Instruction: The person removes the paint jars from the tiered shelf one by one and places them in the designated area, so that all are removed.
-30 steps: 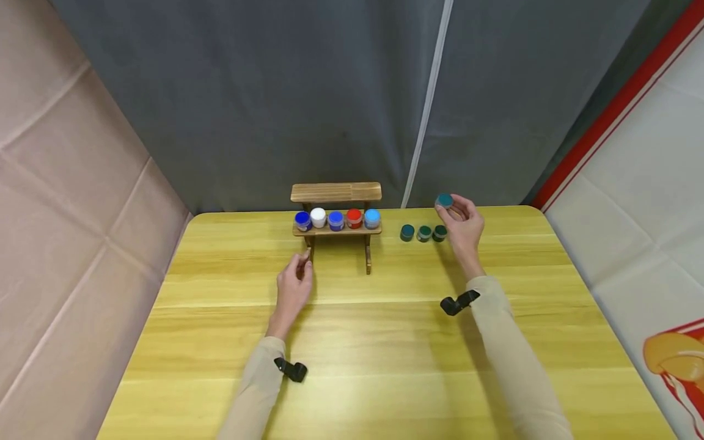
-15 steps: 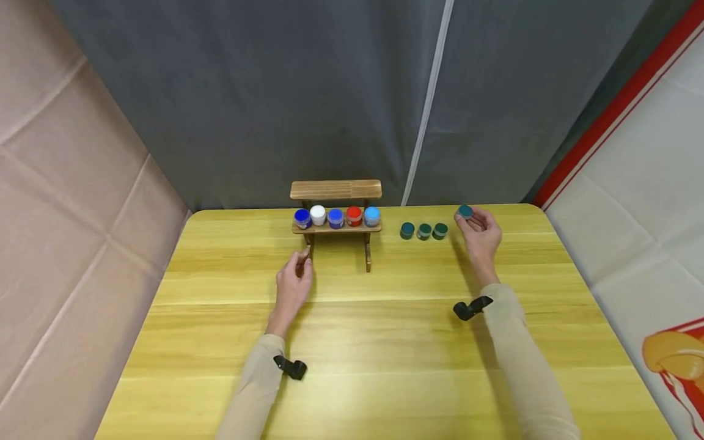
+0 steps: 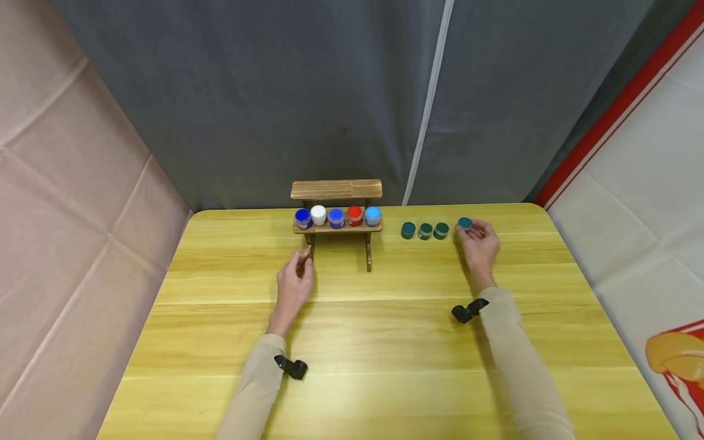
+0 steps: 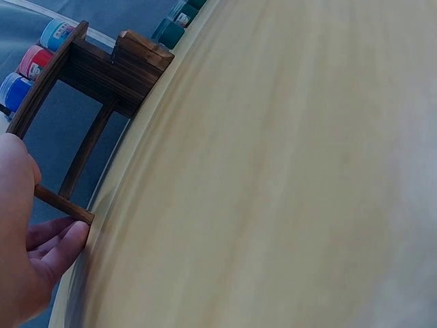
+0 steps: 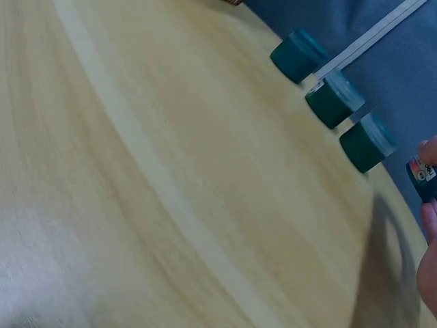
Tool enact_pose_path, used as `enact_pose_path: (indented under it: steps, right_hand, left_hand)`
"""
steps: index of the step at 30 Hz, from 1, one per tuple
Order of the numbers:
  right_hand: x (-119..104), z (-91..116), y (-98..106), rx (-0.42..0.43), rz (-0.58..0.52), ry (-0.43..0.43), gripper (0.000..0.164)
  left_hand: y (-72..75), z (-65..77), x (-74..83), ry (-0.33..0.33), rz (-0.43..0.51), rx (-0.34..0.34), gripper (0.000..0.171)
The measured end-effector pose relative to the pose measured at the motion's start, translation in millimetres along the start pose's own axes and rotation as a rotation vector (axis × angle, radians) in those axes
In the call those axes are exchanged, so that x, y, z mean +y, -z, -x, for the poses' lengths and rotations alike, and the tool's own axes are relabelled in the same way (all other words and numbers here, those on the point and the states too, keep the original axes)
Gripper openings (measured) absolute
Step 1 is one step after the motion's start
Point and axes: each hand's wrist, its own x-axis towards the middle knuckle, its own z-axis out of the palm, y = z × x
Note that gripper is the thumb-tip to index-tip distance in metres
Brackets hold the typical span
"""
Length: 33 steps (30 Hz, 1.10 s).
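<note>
In front of the wooden rack, at its left side, the left hand pinches the rack's left foot, presumably to steady the frame. On the rack's lower shelf, five jars stand in a row, lids up, apparently for visible colours. Right of the rack, three greenish jars stand lined up on the table. Farthest right of the rack, the right hand grips a teal-lidded jar by its sides, likely keeping it level; table contact cannot be determined.

A dark green jar is cropped at the right-wrist view's right edge, its label print too small to read, the wooden rack a sliver up top.
</note>
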Motion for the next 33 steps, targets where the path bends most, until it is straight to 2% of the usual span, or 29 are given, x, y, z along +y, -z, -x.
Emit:
enact_pose_path:
  steps: [8, 18, 25, 33]
  right_hand:
    - [12, -1, -7, -0.012, 0.026, -0.036, 0.043]
    - [20, -1, -11, -0.013, 0.072, -0.026, 0.043]
    - [20, 1, -10, -0.027, 0.083, -0.005, 0.045]
    - [20, 5, -9, -0.041, 0.07, 0.028, 0.05]
  left_hand:
    - [0.3, 0.0, 1.2, 0.006, -0.002, 0.004, 0.013]
    - [-0.3, 0.0, 0.3, -0.002, -0.003, 0.015, 0.014]
    - [-1.3, -0.4, 0.3, -0.042, 0.016, 0.024, 0.013]
    - [-0.6, -0.1, 1.7, -0.012, 0.014, 0.025, 0.012]
